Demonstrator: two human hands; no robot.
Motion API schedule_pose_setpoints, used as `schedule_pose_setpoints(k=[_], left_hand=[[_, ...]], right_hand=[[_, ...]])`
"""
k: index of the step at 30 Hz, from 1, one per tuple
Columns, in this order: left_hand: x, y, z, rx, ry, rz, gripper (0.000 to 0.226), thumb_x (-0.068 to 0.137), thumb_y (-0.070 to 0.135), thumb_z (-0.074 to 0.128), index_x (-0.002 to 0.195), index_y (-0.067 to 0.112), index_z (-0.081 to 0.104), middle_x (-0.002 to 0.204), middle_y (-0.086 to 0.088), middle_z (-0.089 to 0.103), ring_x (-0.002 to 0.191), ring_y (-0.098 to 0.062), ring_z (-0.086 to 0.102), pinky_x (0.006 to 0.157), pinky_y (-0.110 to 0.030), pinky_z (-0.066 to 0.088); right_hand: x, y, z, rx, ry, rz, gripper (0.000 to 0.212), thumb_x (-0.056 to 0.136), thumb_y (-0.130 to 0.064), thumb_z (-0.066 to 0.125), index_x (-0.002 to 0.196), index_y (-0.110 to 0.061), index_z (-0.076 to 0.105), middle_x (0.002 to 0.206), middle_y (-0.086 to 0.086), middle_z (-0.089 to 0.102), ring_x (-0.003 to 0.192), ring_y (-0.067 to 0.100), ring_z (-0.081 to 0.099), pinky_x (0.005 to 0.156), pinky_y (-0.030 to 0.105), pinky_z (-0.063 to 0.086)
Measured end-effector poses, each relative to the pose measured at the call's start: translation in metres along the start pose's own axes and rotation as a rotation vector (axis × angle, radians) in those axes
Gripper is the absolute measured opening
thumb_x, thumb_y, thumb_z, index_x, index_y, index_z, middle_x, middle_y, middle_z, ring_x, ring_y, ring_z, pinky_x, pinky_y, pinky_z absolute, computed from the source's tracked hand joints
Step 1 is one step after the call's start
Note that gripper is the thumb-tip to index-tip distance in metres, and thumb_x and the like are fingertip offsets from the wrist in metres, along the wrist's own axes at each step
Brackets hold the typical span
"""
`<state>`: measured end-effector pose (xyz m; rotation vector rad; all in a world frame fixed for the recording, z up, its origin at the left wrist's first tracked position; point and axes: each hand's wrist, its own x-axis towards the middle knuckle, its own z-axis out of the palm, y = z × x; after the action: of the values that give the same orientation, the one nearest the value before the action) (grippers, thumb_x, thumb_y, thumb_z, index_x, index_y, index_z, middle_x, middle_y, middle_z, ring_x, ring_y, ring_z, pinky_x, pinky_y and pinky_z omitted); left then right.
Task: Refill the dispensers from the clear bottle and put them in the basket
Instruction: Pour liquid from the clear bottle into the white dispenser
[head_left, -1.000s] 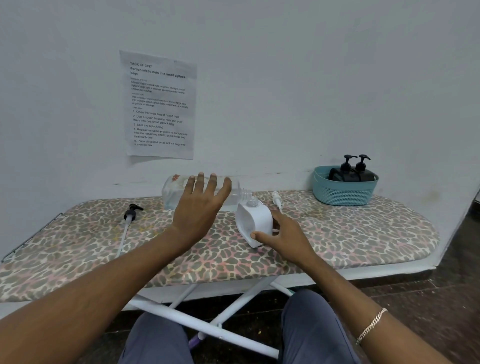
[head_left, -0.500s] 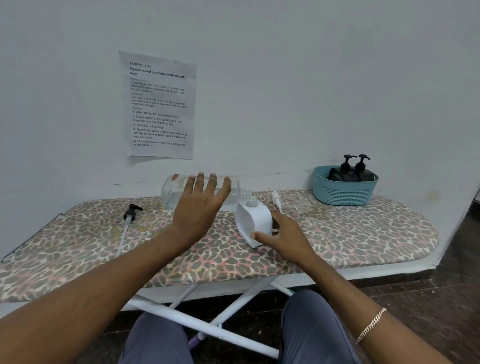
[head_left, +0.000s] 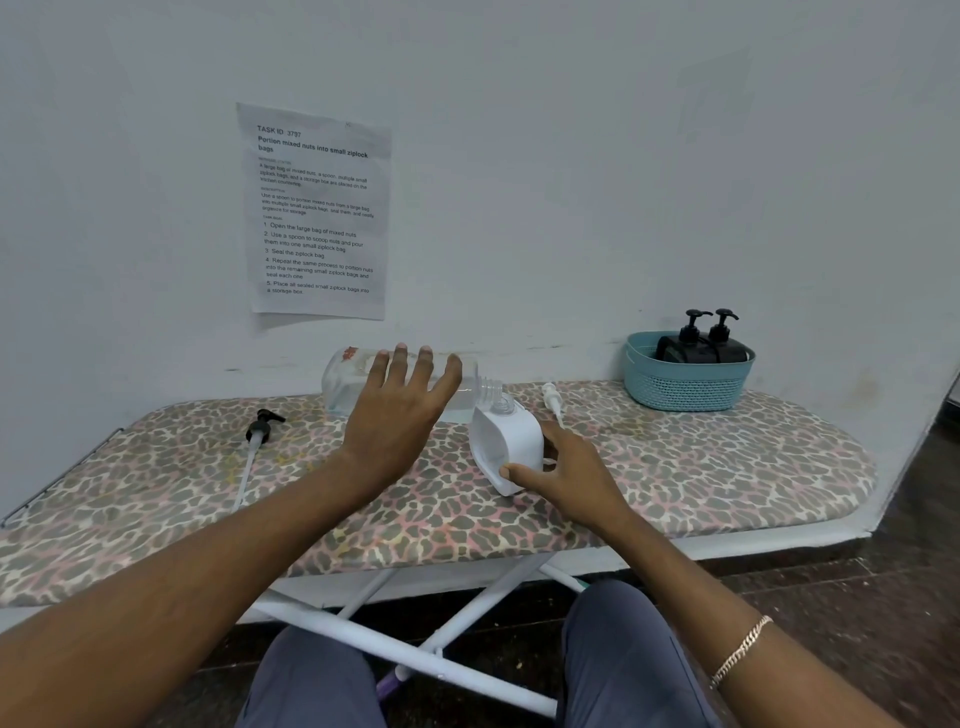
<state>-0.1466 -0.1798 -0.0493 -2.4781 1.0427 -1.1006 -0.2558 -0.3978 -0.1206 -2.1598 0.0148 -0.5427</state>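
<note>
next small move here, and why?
Probably tip the clear bottle's base slightly higher with the left hand: the bottle lies about level, its mouth at the open neck of the white dispenser, which the right hand grips tilted, so little may pour.

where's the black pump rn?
Head view: the black pump lies on the board's left side, tube pointing toward the near edge, left of the left hand and the clear bottle it holds.
</note>
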Motion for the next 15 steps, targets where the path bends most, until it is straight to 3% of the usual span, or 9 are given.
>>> schedule_pose_setpoints(k=[7,15], left_hand=[[0.0002,0.0002,-0.0007,-0.004,0.005,0.002,0.072,0.079,-0.013,0.064,0.146,0.006,0.046,0.135,-0.033,0.060,0.123,-0.056,0.059,0.104,-0.066,0.049],[0.0007,-0.0004,-0.0026,0.007,0.004,0.012,0.071,0.079,-0.013,0.057,0.146,0.005,0.047,0.136,-0.034,0.060,0.123,-0.057,0.059,0.104,-0.066,0.048]], right_hand=[[-0.0004,-0.0003,-0.0011,-0.006,0.000,0.002,0.066,0.087,-0.038,0.081,0.146,-0.030,0.054,0.122,-0.021,0.063,0.104,-0.009,0.061,0.087,0.019,0.054],[0.0008,0.0028,0.0001,-0.004,0.010,0.008,0.072,0.084,-0.041,0.083,0.149,-0.027,0.053,0.133,-0.013,0.066,0.114,0.005,0.063,0.093,0.026,0.054]])
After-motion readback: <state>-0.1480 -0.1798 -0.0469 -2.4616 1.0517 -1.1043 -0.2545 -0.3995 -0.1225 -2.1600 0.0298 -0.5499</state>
